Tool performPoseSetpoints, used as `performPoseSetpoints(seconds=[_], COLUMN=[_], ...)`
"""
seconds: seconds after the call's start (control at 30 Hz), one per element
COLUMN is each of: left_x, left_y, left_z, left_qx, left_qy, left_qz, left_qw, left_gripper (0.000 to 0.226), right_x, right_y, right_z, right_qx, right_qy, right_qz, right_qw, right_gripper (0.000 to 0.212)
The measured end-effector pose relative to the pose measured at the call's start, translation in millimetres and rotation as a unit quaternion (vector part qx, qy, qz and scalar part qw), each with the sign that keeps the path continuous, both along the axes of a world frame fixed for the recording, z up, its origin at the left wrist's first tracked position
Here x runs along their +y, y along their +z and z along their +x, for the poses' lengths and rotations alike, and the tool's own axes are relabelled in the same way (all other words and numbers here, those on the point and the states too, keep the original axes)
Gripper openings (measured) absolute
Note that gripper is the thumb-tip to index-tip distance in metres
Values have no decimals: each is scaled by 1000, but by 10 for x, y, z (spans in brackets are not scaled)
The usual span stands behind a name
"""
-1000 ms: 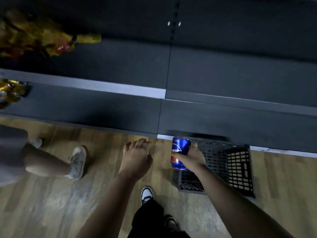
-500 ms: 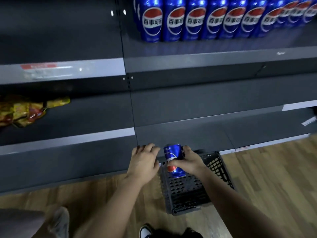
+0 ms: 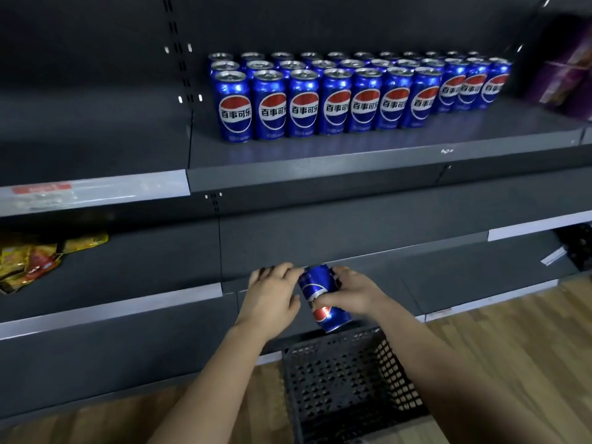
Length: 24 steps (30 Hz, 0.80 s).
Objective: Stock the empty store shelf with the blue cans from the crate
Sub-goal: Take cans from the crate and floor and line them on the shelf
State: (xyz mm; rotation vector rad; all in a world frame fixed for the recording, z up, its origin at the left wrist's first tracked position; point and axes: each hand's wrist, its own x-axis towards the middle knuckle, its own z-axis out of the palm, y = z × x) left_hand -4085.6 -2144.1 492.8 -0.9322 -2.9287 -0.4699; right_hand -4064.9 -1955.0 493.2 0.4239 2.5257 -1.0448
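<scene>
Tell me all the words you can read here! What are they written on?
"百事可乐": on the front-row blue cans on the upper shelf.
On the held blue can: partly covered by the right hand, unreadable.
On the red shelf-edge label: blurred.
On the yellow snack packets: blurred.
On the purple package: blurred.

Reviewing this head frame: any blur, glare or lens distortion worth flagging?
Head view: dim, even light; shelved cans sharp, with small glints on their lids; shelf edge tilts and bends slightly from the wide-angle lens; purple packs far right and yellow packets far left are smeared; the held can in the right hand is slightly soft.
</scene>
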Motion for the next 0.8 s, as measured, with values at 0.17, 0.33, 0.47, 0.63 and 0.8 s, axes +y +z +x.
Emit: performPoseSetpoints(seconds=[0.17,0.33,0.47,0.63,0.8], left_x=[372,693,974,1230,1339], left_y=[380,636,716,761,825], left_z=[-60,-86,-109,-164,-120], left_qx=[24,22,77,150,119], left_qy=[-3,-49,-69,-75,-8], left_qz=[24,9,-27,32,115], left_qw=[999,998,994,985,986], left_gripper=[57,89,95,75,65], right_x=[398,787,992,1193,1449], right_y=[449,802,981,1075,1197], right_z=[-150,-278,-293,-294,-224], right_qx=[25,38,54,75,124], right_qy=[67,123,144,149,94], right_qz=[25,24,-5,-37,-161], right_qw=[997,991,988,985,975], right_gripper=[51,69,48,53,53])
